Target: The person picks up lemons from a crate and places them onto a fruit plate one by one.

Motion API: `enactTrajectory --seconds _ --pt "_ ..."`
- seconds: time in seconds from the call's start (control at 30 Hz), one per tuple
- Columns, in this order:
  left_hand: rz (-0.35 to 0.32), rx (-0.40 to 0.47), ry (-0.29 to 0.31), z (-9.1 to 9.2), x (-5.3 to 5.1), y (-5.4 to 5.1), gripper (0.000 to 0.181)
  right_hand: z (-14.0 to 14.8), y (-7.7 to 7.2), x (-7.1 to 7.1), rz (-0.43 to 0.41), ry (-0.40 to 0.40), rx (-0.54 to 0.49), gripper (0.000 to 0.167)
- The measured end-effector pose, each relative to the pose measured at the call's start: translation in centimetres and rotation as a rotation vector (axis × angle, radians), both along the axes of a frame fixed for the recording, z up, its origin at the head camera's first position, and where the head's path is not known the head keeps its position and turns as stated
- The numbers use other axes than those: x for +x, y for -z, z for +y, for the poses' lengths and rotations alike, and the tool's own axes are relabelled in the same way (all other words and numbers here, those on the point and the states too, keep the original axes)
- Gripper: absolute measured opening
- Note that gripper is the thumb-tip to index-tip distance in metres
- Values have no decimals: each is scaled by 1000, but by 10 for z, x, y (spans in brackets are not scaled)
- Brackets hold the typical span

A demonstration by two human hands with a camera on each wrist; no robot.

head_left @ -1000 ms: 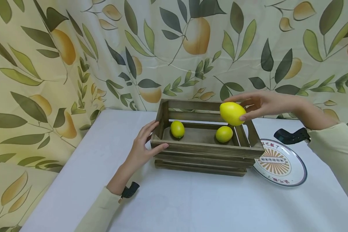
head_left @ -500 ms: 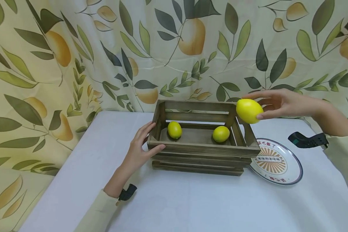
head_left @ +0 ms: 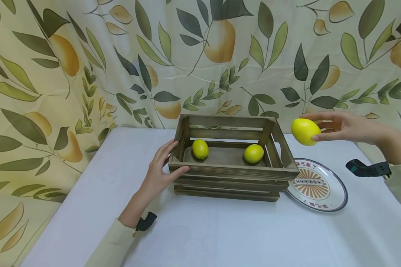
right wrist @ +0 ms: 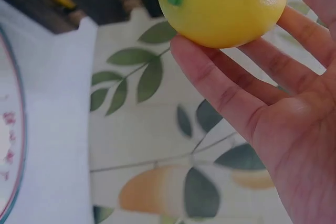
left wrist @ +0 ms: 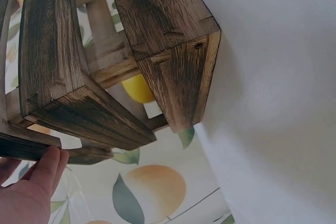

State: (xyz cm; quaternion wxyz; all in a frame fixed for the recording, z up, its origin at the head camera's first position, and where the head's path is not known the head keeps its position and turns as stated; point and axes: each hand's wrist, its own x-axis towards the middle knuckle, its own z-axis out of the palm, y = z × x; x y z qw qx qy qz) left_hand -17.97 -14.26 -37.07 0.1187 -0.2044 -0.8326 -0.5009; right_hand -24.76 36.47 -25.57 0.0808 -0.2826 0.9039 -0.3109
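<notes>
In the head view my right hand point(head_left: 349, 128) holds a yellow lemon point(head_left: 305, 131) in its fingertips, raised above the table beyond the plate. Up close in the right wrist view, the lemon point(right wrist: 220, 9) shows a small green stem end. My left hand point(head_left: 158, 168) grips the left end of a brown slatted wooden crate point(head_left: 234, 172), thumb over the front rim. Its fingers point(left wrist: 48, 169) touch the crate's top slat in the left wrist view. Inside the crate lie two more lemons, a left lemon point(head_left: 200, 149) and a right lemon point(head_left: 254, 153), apart from each other.
A round white plate point(head_left: 335, 189) with a dark blue rim, an orange ray pattern and red characters lies right of the crate, its left edge partly hidden by it. Behind the white-covered table point(head_left: 200, 233) hangs a fruit-and-leaf patterned curtain point(head_left: 120, 48).
My right hand has carried the lemon rightward, from over the crate's right end to outside it. The left hand keeps its hold on the crate. The view has shifted slightly.
</notes>
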Motion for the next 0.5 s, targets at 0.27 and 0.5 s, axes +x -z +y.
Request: enactTrajectory --seconds 0.27,0.5 --pt "4 13 13 1 0 -1 77 18 25 8 11 43 0 63" --pt "1 21 5 1 0 1 77 28 46 13 -25 39 2 61"
